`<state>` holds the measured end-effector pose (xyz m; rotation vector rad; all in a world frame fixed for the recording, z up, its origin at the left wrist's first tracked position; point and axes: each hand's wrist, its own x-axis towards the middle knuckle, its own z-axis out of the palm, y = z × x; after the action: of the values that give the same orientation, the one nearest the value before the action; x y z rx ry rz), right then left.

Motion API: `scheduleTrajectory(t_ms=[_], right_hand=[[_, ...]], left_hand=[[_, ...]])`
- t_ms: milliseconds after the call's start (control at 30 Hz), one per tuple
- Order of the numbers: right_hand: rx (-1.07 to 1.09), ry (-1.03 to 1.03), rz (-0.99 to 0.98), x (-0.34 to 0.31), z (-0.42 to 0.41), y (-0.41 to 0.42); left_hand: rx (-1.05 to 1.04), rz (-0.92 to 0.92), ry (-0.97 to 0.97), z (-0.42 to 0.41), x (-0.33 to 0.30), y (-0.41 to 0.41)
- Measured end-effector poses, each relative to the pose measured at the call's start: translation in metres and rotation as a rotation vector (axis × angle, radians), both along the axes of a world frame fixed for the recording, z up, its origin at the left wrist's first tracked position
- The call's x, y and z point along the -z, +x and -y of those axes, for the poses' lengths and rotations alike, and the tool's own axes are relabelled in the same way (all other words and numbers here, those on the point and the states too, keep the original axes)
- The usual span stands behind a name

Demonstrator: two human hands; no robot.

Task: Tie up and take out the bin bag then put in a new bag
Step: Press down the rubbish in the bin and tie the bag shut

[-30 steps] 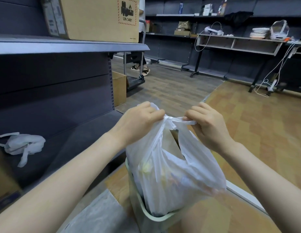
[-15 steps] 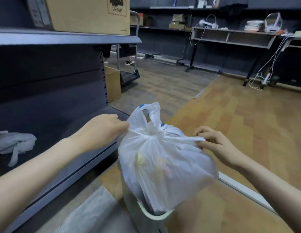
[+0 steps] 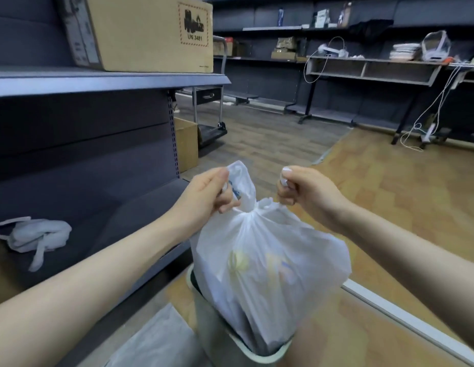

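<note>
A crumpled white plastic bag (image 3: 31, 235) lies on the low dark grey metal shelf (image 3: 130, 207) at far left, and a brown cardboard box (image 3: 148, 33) printed "UN 3481" stands on the shelf board above it. Nearer the camera, a flat sheet of translucent white plastic (image 3: 156, 343) lies on the floor just left of the bin. The person's left hand (image 3: 204, 194) curls its fingers and thumb round 1 white handle loop of the full, translucent white plastic bin bag (image 3: 267, 266), whose neck is gathered into a knot between the 2 hands. The bag's lower part sits inside the pale green plastic bin (image 3: 204, 313), while most of its bulging body rises above the rim. The right hand (image 3: 307, 194) pinches the other handle end in a closed grip, thumb uppermost, just right of the knot. Beyond, the wooden floor (image 3: 389, 194) runs to a long grey worktop (image 3: 373, 67) carrying white cables and stacked items.
</note>
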<state>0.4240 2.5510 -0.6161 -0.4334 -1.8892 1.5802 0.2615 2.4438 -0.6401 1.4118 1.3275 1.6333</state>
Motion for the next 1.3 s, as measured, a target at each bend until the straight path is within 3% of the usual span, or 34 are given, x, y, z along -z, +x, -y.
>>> scheduleTrajectory(t_ms=[100,200,333,633,733,967,1067,1233,1300], right_hand=[[0.007,0.279,0.060,-0.016,-0.007,0.022],[0.110,0.300,0.134,0.017,-0.007,0.050],[0.144,0.295,0.207,0.062,-0.003,0.047],[0.108,0.355,0.232,0.054,-0.004,0.042],[0.093,0.418,0.251,0.043,-0.003,0.037],[0.086,0.535,0.219,-0.008,0.003,0.003],[0.083,0.636,0.221,-0.026,-0.005,0.007],[0.190,0.319,0.244,0.058,-0.011,0.040],[0.179,0.289,0.230,0.063,-0.011,0.035]], left_hand=[[-0.069,-0.342,0.173,0.005,-0.018,-0.011],[0.056,-0.475,0.084,0.013,-0.005,-0.023],[0.048,-0.455,0.008,0.020,0.040,-0.029],[0.073,-0.549,0.001,0.025,0.035,-0.032],[0.087,-0.583,-0.004,0.019,0.026,-0.029],[0.061,-0.362,0.027,-0.015,-0.015,-0.009],[0.016,-0.428,0.066,-0.018,-0.016,-0.021],[-0.046,-0.439,-0.055,0.007,0.034,-0.037],[-0.058,-0.415,-0.084,0.008,0.040,-0.036]])
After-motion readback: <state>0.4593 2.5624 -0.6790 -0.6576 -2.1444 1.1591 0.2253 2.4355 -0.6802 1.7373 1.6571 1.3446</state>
